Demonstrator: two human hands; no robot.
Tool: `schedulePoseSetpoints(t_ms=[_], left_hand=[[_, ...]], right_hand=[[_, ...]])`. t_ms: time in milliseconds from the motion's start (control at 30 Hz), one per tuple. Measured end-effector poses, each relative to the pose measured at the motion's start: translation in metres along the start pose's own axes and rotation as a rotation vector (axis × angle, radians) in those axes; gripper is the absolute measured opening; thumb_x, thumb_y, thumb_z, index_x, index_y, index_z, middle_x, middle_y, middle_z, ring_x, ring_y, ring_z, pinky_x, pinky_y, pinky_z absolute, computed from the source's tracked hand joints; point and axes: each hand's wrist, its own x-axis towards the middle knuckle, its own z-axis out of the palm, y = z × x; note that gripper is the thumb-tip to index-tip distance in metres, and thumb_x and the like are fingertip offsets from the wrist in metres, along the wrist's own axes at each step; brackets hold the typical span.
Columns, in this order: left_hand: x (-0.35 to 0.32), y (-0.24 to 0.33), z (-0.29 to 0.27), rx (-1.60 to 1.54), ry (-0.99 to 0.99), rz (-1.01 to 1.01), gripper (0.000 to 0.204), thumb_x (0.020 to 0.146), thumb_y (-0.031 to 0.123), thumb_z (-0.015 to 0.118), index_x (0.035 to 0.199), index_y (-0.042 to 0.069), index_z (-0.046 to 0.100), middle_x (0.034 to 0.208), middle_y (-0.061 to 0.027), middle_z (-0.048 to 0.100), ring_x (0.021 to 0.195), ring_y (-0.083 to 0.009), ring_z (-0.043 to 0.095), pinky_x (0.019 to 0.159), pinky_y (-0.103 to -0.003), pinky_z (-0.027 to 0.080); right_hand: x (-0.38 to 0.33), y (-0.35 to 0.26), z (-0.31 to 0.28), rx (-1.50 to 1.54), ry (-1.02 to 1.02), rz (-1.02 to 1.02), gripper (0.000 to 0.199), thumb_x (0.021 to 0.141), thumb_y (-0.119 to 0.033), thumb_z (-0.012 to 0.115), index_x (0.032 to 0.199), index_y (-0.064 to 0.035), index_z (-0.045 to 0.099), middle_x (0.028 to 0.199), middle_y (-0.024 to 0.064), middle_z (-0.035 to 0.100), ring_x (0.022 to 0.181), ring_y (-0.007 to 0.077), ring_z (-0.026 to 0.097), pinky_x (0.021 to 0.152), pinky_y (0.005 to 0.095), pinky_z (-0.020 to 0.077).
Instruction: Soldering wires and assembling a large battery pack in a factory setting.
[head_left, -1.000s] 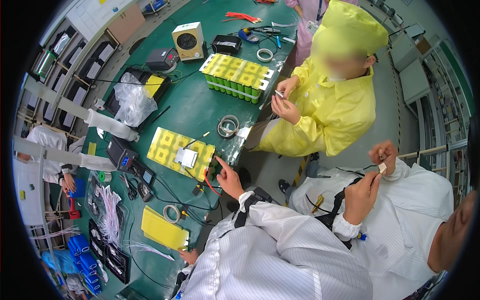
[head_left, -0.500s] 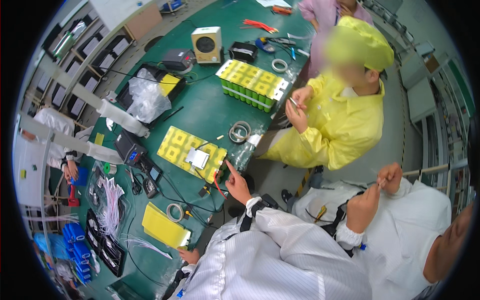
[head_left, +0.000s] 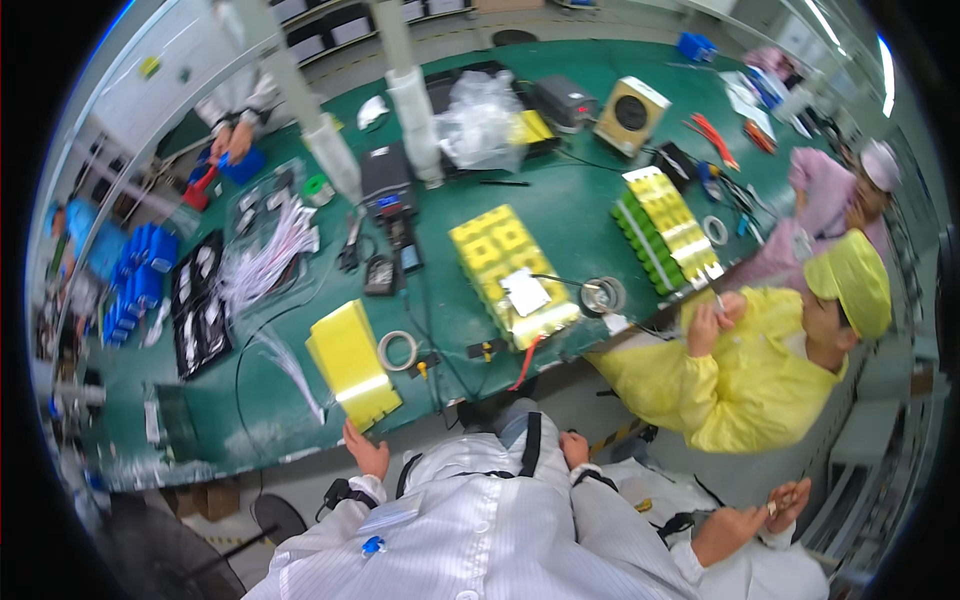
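The right hand (head_left: 574,449) has moved from pointing at the battery pack (head_left: 487,243) to down by the hip, fingers loosely bent; I cannot tell whether it holds anything. The left hand (head_left: 369,455) is at the near corner of the yellow sheets (head_left: 350,360), which lie by the table's (head_left: 245,430) front edge; whether it grips them is unclear. They look light, thin, bendy and perhaps slippery, best taken by both long edges. A tape roll (head_left: 398,368) crowds their right side, loose white wires (head_left: 296,378) their left
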Motion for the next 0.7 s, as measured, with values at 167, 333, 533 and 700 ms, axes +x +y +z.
schedulePoseSetpoints(t_ms=[167,333,533,700], left_hand=[[-0.005,0.025,-0.017,0.016,0.01,-0.105,0.092,0.061,0.006,0.067,0.138,0.003,0.017,0.137,-0.0299,0.017,0.126,-0.045,0.02,0.105,-0.046,0.019],[0.039,-0.02,-0.001,-0.05,0.054,-0.108,0.086,0.064,0.025,0.073,0.134,0.001,0.027,0.133,-0.0313,0.024,0.123,-0.045,0.025,0.103,-0.047,0.022],[0.132,-0.056,0.005,-0.492,-0.103,-0.035,0.057,0.065,0.017,0.075,0.11,-0.001,0.045,0.105,-0.016,0.055,0.095,-0.0303,0.054,0.083,-0.038,0.043],[0.161,0.003,0.004,-0.247,-0.22,-0.34,0.091,0.057,0.022,0.081,0.131,0.002,0.032,0.122,-0.0166,0.049,0.108,-0.0306,0.049,0.094,-0.037,0.039]], right_hand=[[0.005,0.028,-0.007,-0.218,-0.075,-0.053,0.033,0.078,-0.03,0.06,0.072,0.0029,0.062,0.066,0.0165,0.061,0.062,0.0202,0.057,0.063,0.0352,0.0434],[0.019,0.002,-0.006,-0.126,-0.083,-0.054,0.03,0.078,-0.026,0.058,0.065,0.0015,0.059,0.058,0.0081,0.057,0.057,0.0146,0.052,0.056,0.0314,0.0417],[0.019,-0.055,0.0,-0.019,-0.064,-0.151,0.02,0.074,-0.022,0.057,0.068,-0.0036,0.061,0.055,0.0047,0.055,0.05,0.0127,0.049,0.049,0.0312,0.0398],[0.014,-0.056,-0.001,-0.117,-0.089,-0.155,0.023,0.072,-0.027,0.059,0.083,-0.0093,0.068,0.086,0.012,0.066,0.082,0.0319,0.061,0.074,0.0406,0.0481]])
